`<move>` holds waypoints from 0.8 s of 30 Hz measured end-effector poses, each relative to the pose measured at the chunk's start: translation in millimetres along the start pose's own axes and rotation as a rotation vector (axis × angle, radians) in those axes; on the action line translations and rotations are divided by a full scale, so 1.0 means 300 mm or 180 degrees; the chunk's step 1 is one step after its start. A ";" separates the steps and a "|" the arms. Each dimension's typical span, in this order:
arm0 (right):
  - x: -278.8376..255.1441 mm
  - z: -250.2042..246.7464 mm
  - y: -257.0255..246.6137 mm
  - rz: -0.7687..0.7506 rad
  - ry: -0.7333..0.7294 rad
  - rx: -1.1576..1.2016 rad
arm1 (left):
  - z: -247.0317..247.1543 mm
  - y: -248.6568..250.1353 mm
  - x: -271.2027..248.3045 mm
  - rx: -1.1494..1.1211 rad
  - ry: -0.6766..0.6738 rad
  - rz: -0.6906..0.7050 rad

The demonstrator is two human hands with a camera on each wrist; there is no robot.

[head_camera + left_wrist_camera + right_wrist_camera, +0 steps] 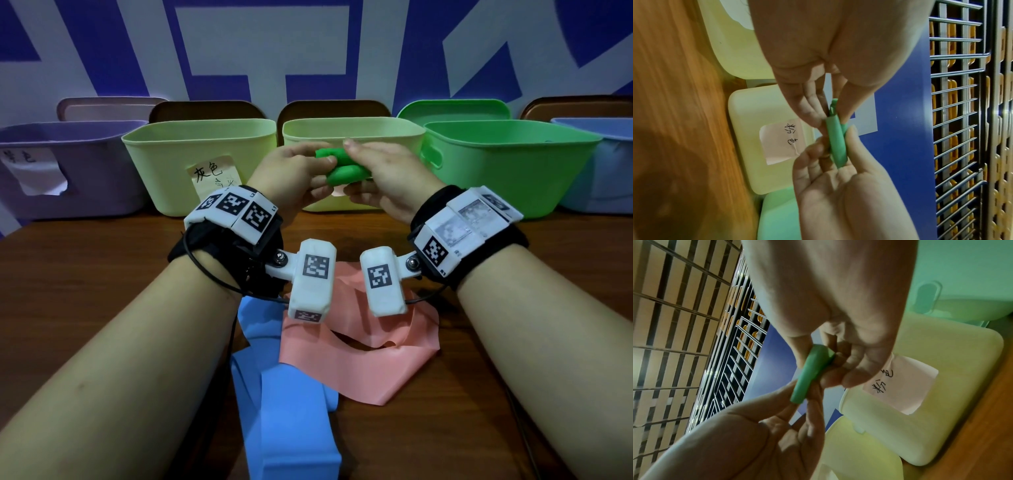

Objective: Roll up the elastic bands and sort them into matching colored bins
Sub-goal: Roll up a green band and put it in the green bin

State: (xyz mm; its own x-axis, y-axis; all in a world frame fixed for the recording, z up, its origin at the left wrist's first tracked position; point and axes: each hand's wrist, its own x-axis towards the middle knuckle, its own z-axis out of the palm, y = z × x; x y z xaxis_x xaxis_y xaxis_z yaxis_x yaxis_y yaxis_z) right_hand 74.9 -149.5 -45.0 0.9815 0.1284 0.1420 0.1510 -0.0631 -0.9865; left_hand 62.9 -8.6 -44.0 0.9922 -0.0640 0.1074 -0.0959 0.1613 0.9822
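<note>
Both hands, left hand (291, 174) and right hand (383, 178), hold in a pinching grip the rolled green elastic band (342, 168), seemingly doubled, at twelve o'clock above the brown wooden surface (102, 274).

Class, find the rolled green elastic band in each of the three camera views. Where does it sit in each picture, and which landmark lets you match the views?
Head: rolled green elastic band sits upper centre, pinched between the left hand and right hand.
Left wrist: centre, upright between both hands' fingertips.
Right wrist: centre, slanting between the fingers.
Shared landmark: the pale yellow bin behind it; both wrist views show its paper label.
</note>
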 end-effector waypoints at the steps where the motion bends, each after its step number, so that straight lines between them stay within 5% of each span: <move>1: -0.001 0.000 0.002 -0.0063 0.0016 -0.0014 | 0.000 0.000 0.001 -0.0011 0.0000 0.0020; 10: 0.008 -0.026 -0.024 -0.0319 -0.0097 0.0513 | 0.016 -0.001 -0.007 0.0122 -0.0151 -0.0208; 24: -0.003 -0.020 -0.041 -0.0370 -0.0051 0.0805 | 0.012 0.038 -0.026 -0.0146 -0.0113 0.0181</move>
State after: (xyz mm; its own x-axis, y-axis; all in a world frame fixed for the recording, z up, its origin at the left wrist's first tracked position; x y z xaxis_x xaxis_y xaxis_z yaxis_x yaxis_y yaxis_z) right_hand 72.8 -154.8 -32.6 0.9570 0.1360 0.2561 0.2263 0.2020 -0.9529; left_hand 53.9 -9.8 -33.2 0.9816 -0.0881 0.1691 -0.1476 0.2107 0.9663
